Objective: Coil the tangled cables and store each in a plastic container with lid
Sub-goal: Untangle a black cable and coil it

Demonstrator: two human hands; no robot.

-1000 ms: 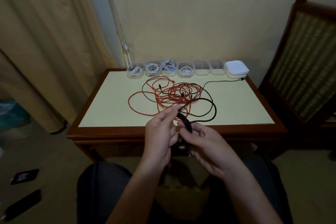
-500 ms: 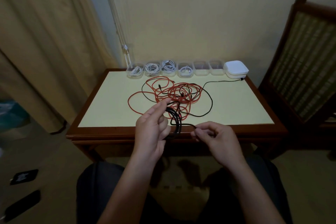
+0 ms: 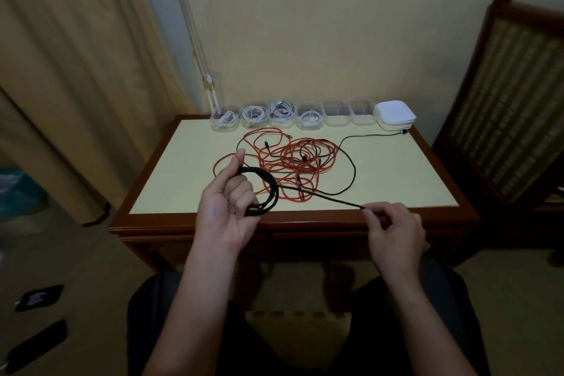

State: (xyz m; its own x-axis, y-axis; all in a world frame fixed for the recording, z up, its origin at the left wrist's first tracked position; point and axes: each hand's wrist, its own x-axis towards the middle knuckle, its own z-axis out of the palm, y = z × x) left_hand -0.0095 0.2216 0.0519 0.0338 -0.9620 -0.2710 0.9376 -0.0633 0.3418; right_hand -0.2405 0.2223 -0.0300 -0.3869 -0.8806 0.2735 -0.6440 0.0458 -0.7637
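Fingers point(image 3: 373, 218) of right hand point(image 3: 396, 230) farther right, black cable point(image 3: 329, 199) taut

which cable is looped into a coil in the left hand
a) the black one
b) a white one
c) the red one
a: the loops that the left hand holds are the black cable, whose straight run the right hand pinches. The red cable lies loose on the table, and the white cables sit in containers at the back.
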